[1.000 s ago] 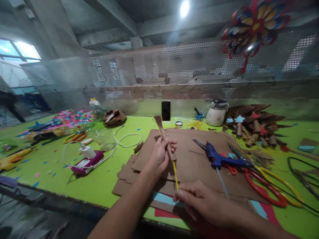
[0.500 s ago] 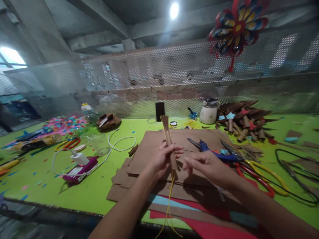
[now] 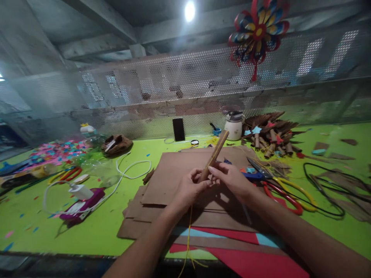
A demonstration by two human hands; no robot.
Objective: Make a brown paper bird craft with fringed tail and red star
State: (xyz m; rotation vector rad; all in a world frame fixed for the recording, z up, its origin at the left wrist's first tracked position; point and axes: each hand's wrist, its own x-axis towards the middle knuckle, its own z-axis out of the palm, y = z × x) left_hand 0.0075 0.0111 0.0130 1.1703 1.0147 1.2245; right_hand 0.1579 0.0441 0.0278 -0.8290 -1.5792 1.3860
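Both my hands meet over a stack of brown cardboard sheets (image 3: 171, 173) on a green table (image 3: 95, 227). My left hand (image 3: 188, 189) is closed round the lower end of a small brown paper broom (image 3: 216, 152), which tilts up and to the right. My right hand (image 3: 232, 179) pinches the same roll just beside the left fingers. A thin yellow string (image 3: 189, 231) hangs from under my left hand past the table's front edge.
A blue glue gun (image 3: 255, 175) and red and yellow scissors (image 3: 286, 193) lie right of my hands. Finished paper brooms (image 3: 269, 133) pile up at the back right beside a white pot (image 3: 234, 125). A white charger (image 3: 81, 191), cable and purple device lie left. Black cord (image 3: 327, 193) loops at right.
My right hand let go of the string's end and came up to the roll. The broom tipped from upright to leaning right. The camera view swung to the right.
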